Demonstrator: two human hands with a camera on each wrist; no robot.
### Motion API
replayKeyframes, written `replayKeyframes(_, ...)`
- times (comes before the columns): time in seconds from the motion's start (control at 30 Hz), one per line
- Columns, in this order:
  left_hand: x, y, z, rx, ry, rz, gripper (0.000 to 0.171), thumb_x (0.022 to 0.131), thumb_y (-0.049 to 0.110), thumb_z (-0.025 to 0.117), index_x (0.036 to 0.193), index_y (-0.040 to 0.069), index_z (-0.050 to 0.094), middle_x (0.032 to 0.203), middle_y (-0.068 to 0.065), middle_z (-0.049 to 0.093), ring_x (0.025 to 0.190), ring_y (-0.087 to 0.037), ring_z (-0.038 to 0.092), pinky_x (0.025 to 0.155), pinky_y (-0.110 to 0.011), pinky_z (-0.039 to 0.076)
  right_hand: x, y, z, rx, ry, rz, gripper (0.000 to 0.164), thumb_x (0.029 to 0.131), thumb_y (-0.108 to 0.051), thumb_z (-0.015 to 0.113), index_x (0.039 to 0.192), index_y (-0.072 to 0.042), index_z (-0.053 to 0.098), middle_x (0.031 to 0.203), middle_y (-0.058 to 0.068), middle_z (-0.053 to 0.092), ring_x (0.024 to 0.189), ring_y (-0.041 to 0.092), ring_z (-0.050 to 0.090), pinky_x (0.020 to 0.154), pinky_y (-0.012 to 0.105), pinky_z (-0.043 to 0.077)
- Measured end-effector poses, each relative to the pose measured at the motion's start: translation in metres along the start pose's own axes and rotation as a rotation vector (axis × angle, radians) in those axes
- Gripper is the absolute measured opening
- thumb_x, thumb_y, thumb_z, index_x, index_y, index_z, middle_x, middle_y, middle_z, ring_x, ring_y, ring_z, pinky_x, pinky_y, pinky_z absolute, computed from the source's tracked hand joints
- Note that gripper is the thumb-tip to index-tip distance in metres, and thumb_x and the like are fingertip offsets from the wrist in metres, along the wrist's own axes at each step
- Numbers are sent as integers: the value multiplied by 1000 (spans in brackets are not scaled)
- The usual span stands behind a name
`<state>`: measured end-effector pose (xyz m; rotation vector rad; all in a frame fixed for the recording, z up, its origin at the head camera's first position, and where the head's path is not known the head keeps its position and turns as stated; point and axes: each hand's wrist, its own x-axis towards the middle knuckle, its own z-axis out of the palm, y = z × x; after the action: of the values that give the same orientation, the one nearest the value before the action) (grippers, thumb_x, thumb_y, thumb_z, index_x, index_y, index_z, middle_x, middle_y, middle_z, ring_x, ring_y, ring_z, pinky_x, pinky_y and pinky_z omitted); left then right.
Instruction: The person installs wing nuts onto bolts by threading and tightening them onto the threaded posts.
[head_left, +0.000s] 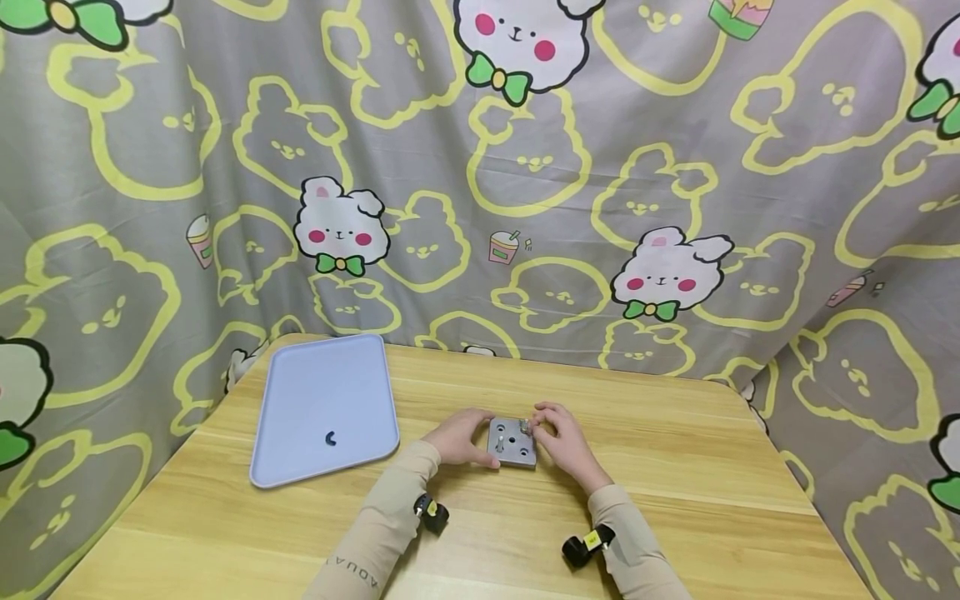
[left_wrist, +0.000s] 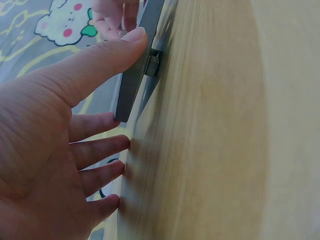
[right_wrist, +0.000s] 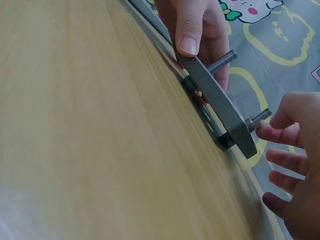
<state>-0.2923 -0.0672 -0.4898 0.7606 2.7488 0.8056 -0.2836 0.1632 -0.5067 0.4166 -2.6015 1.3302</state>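
Observation:
A grey square metal plate with several holes is on the table in the head view. My left hand grips its left side, thumb on the near edge. One threaded bolt sticks up bare through the plate, close to the left thumb. A second bolt rises at the far right corner, with a small nut low on its thread. Thumb and index finger of my right hand pinch at this nut, the other fingers spread apart. Dark bolt heads show under the plate.
To the left on the wooden table lies a pale blue tray. A small black curved piece rests in it. Behind the table hangs a grey patterned curtain.

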Motion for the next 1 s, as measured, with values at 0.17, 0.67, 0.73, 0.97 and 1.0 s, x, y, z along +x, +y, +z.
replayKeyframes(0.17,-1,1,-1,-8,-2,-3,90,71,45,82,142,4,45,144,-16,51,135,-31,47,116,-46,35,0,1,-1,-13,-2,-6,9,84,-8,69,93,-9,68,131,17,59,128,38,50,113,56,35)
replayKeyframes(0.67,-1,1,-2,-3,2,5,90,71,46,82,142,3,46,144,-16,51,135,-32,47,116,-46,35,0,1,-1,-15,-24,13,7,85,-11,72,92,-9,69,133,19,58,129,41,48,112,59,33)
replayKeyframes(0.73,0,1,-1,-4,3,6,90,71,46,83,141,4,46,144,-16,51,135,-31,47,116,-46,35,1,1,-1,4,-6,9,4,85,-9,69,83,-10,66,130,20,59,126,40,50,112,58,34)
replayKeyframes(0.97,0,0,0,-4,7,10,90,71,46,83,141,4,46,144,-15,51,134,-31,47,116,-45,36,0,2,0,-2,14,-10,9,79,-3,68,82,-10,64,127,18,61,124,38,53,111,55,36)
replayKeyframes(1.0,0,-1,0,-2,6,9,90,71,46,83,142,4,46,144,-15,51,134,-31,47,116,-45,36,0,3,0,-7,14,-13,10,80,-3,69,86,-10,65,127,18,60,124,38,52,111,55,36)
